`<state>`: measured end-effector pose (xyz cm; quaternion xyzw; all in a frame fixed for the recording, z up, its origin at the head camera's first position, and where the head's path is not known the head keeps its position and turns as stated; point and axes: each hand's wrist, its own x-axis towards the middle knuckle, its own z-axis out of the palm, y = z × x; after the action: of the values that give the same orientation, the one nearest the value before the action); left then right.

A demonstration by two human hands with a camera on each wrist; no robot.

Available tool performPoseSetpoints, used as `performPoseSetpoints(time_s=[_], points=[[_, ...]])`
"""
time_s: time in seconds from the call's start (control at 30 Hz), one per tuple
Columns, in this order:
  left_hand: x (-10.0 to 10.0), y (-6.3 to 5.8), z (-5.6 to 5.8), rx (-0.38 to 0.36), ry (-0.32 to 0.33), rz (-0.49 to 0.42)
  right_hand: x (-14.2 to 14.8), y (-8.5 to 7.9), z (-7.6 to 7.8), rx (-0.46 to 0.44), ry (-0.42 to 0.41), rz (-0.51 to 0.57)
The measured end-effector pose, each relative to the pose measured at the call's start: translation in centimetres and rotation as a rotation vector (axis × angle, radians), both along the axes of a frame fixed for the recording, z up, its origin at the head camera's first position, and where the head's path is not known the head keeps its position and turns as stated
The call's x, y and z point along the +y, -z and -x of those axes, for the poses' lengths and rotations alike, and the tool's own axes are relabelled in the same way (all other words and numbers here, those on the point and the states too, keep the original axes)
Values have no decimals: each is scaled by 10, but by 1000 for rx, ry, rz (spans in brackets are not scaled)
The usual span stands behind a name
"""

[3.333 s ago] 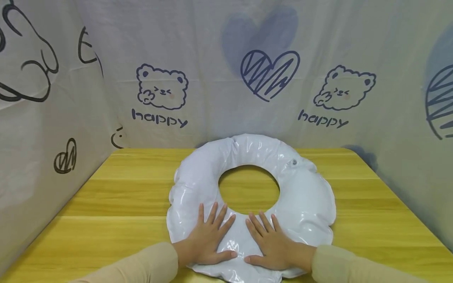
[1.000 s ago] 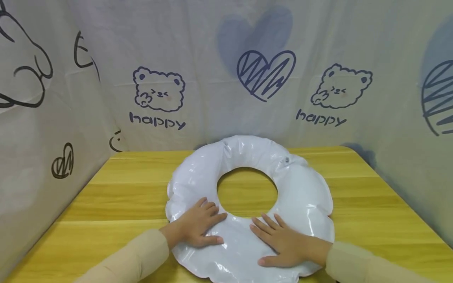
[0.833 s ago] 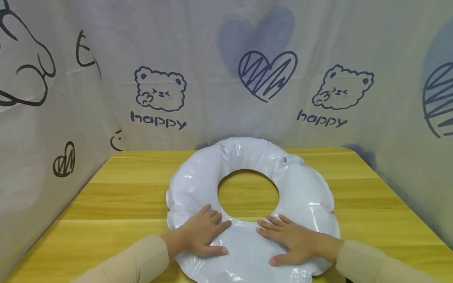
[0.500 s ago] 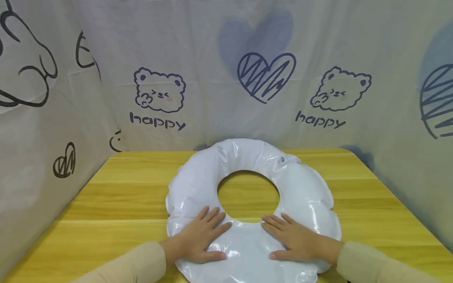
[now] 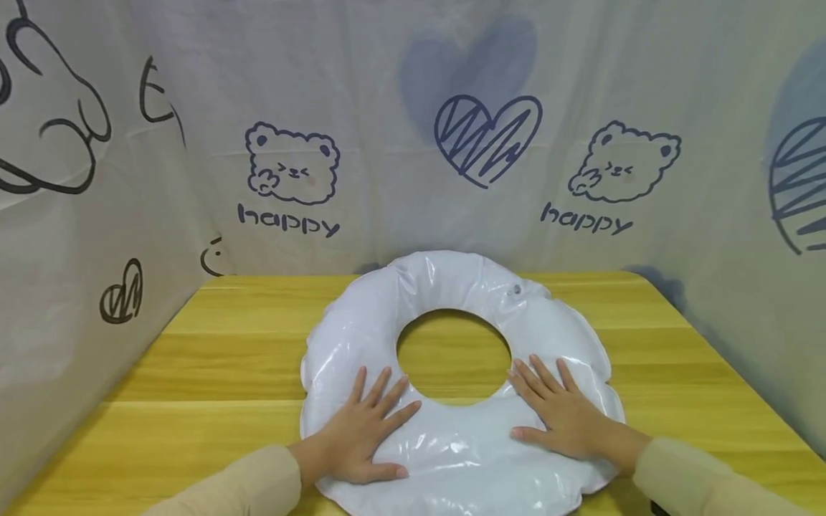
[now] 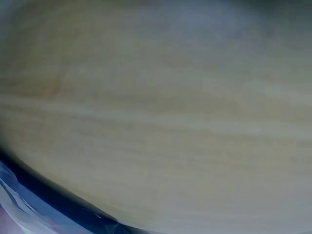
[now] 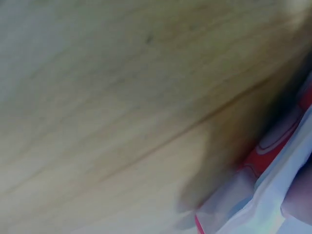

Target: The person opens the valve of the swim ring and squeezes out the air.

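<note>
A white inflatable swim ring (image 5: 445, 448) lies flat on the wooden table in the head view, plump and glossy with a few creases. Its small clear valve (image 5: 514, 290) shows at the upper right of the ring. My left hand (image 5: 361, 433) rests on the front left part, fingers spread and straight. On the front right part lies my right hand (image 5: 568, 419), also with straight fingers, pointing up and left by the hole. In the right wrist view the ring's edge (image 7: 239, 200) shows red printing on its underside; both hands' fingers are out of sight in the wrist views.
The yellow wood-grain table (image 5: 213, 358) extends to both sides of the ring. A pale cloth (image 5: 387, 179) with bear and heart drawings hangs behind it and along both sides. The ring's far edge comes close to the back cloth.
The ring has turned anticlockwise, its valve shifting left, and sits slightly nearer me than before. My right hand has slid right and away along the ring; my left hand's fingers have spread.
</note>
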<state>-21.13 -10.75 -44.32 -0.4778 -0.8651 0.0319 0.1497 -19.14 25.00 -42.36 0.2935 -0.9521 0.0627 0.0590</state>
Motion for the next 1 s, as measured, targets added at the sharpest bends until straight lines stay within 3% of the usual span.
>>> performPoseSetpoints(time_s=[0.1, 0.5, 0.8, 1.0], points=[[2, 0, 1, -19, -14, -1, 0, 1, 2, -77, 34, 36], [9, -4, 7, -156, -72, 32, 0, 7, 11, -143, 86, 22], [10, -3, 11, -241, -93, 38, -1, 5, 16, -238, 77, 48], [10, -6, 12, -343, -114, 51, 0, 2, 20, -333, 71, 93]])
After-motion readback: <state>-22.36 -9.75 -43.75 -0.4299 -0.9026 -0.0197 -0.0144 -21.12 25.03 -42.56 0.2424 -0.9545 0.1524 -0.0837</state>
